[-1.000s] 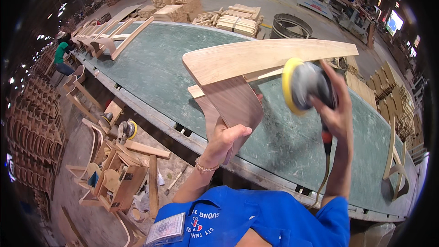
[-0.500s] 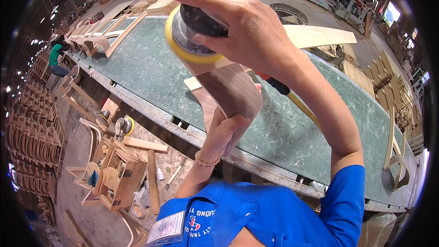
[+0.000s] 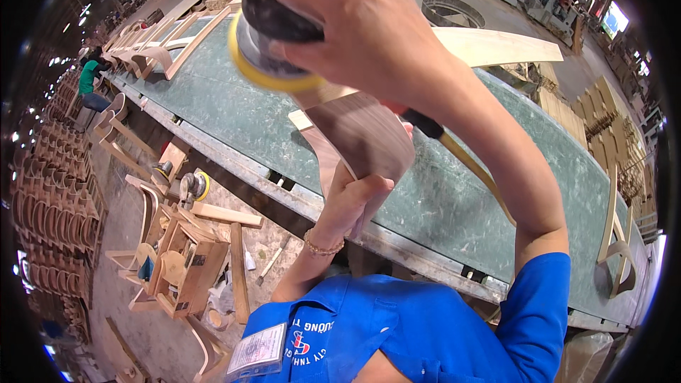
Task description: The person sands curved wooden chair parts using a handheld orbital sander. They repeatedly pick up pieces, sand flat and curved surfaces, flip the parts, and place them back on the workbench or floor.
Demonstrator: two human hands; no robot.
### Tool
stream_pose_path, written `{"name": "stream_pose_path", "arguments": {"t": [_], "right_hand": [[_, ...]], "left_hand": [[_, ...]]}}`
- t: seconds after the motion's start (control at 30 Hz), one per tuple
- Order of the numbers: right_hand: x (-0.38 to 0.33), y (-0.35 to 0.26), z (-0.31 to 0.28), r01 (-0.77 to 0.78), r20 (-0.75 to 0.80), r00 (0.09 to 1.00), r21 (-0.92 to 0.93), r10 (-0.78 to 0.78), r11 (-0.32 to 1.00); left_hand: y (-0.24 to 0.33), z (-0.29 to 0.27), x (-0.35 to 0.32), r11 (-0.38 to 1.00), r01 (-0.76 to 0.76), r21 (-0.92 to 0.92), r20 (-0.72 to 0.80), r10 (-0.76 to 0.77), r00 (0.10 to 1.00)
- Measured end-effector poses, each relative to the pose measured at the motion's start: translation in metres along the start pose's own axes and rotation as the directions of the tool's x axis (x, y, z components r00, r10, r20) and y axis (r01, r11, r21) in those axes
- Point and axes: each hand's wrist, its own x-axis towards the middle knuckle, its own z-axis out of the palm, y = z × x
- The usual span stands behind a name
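Observation:
My right hand (image 3: 355,25) is wrapped over the black top of an orbital sander (image 3: 278,25) with a yellow pad edge. A hose runs from it past my forearm. The pad is at the upper end of a curved wooden chair part (image 3: 362,131) with dark-grained veneer; my hand hides part of the contact. My left hand (image 3: 358,198) grips the bent lower portion of that part, fingers partly behind it. The piece is held up over the green worktable (image 3: 454,227). A long pale board (image 3: 496,48) lies at the table's far side.
Wooden frames (image 3: 170,46) stand at the table's far left, where a person in green (image 3: 89,78) works. On the left a wooden box stand (image 3: 188,262) and a second sander (image 3: 195,186) sit below table height. Another frame (image 3: 617,255) rests at the right end. Stacked curved parts (image 3: 57,206) line the left.
My right hand and the sander have moved left and slightly nearer the camera. The wooden part has shifted slightly right, still in my left hand.

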Motion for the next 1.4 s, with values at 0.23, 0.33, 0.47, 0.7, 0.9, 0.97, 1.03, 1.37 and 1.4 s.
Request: {"name": "stream_pose_path", "arguments": {"t": [0.23, 0.33, 0.47, 0.7, 0.9, 0.97, 1.03, 1.37, 1.4], "right_hand": [[-0.047, 0.023, -0.003, 0.155, -0.09, 0.985, 0.055, -0.149, 0.986], [-0.08, 0.043, -0.032, 0.019, -0.011, 1.0, 0.012, -0.019, 1.0], [-0.09, 0.052, -0.041, -0.024, -0.015, 1.0, 0.004, 0.024, 1.0], [-0.081, 0.029, -0.032, 0.063, 0.053, 0.996, 0.058, -0.066, 0.996], [-0.1, 0.063, -0.034, -0.074, -0.213, 0.974, 0.048, 0.082, 0.996], [-0.099, 0.063, -0.024, -0.003, -0.325, 0.946, -0.004, 0.001, 1.0], [-0.095, 0.059, -0.011, 0.077, -0.36, 0.928, -0.075, -0.099, 0.994], [-0.059, 0.021, -0.002, 0.157, -0.4, 0.897, -0.107, -0.187, 0.982], [-0.064, 0.037, -0.01, 0.14, -0.412, 0.888, -0.182, -0.205, 0.973]], "left_hand": [[-0.007, -0.018, -0.002, 0.995, 0.085, 0.045, -0.066, -0.082, 0.994], [-0.005, -0.009, -0.004, 0.987, 0.098, 0.124, -0.154, -0.078, 0.985], [-0.006, -0.002, -0.003, 0.986, 0.025, 0.167, -0.112, -0.007, 0.994], [-0.01, -0.012, -0.006, 0.978, 0.09, 0.187, -0.067, -0.079, 0.995], [-0.011, -0.005, 0.002, 0.989, -0.047, 0.14, 0.025, 0.044, 0.999], [-0.016, -0.011, 0.001, 0.99, -0.048, 0.136, 0.068, 0.039, 0.997], [-0.015, 0.003, 0.003, 0.997, -0.073, 0.019, 0.076, 0.071, 0.995], [-0.015, -0.007, -0.003, 0.993, 0.008, 0.115, 0.1, -0.019, 0.995], [-0.018, -0.007, -0.004, 0.991, -0.029, 0.133, 0.114, 0.014, 0.993]]}}
